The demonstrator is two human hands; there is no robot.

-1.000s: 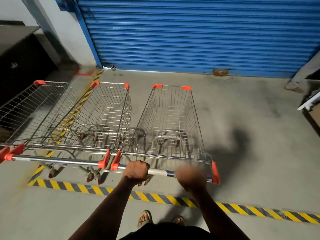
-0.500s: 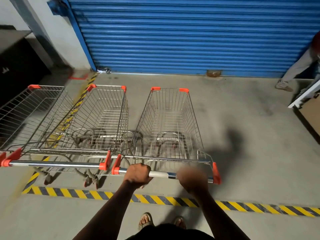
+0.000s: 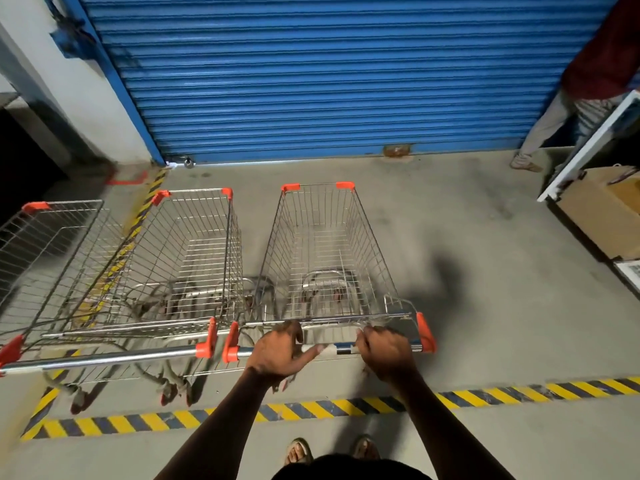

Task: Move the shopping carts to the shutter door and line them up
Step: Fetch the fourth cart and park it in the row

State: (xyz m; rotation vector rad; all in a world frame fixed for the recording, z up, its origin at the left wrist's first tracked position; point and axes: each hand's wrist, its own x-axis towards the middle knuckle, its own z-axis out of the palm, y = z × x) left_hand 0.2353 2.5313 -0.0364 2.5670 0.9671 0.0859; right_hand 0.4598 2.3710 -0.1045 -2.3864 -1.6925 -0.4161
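The rightmost cart's handle (image 3: 329,348) is touched by the loosely spread left hand (image 3: 278,351) and gripped by the right hand (image 3: 384,351).

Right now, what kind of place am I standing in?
Probably a store's loading or back area: a closed blue shutter door, wire shopping carts on bare concrete, yellow-and-black hazard tape on the floor, and a cardboard box at the right.

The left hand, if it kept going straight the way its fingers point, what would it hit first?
Probably the handle bar of the right-hand cart: the left hand rests over it with fingers stretched rightward along the bar, toward the right hand. Depth is unclear.
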